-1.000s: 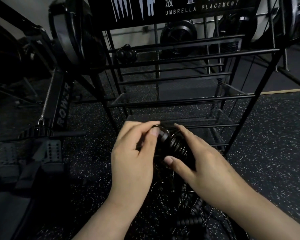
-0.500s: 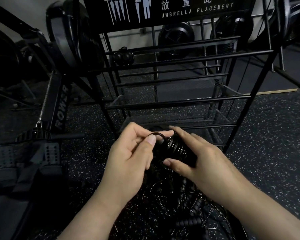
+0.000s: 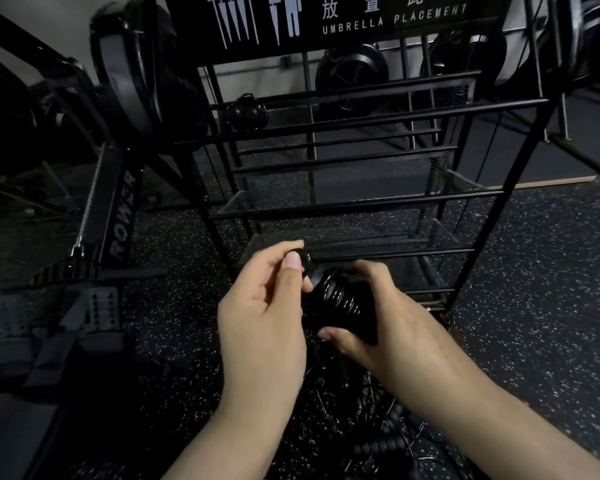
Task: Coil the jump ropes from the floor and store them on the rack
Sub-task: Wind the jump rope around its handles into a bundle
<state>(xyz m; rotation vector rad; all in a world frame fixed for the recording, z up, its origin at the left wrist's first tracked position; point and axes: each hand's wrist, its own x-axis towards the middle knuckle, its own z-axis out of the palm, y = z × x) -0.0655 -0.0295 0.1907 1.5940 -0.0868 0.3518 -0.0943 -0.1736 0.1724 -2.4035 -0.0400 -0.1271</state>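
Head view is dim, and writing is read first: on the far left, the slanted rail of a rowing machine is marked "ROWER" in pale letters, and its flywheel housing is seen above it. Further right, a black sign at the top of the rack is printed with white umbrella and figure pictograms, Chinese characters cut off by the frame edge, and "UMBRELLA PLACEMENT". A small coiled bundle is hung on an upper bar of the rack. Below, in front of the lower shelf, a loop of rope is pinched between the thumb and forefinger of the left hand. Just beside it, the coiled jump rope is gripped by the right hand, with fingers curled over the top and the thumb beneath. More jump ropes are left in a tangle on the floor under the hands. The floor is covered in dark speckled rubber, and more black equipment is ranged along a pale wall behind.
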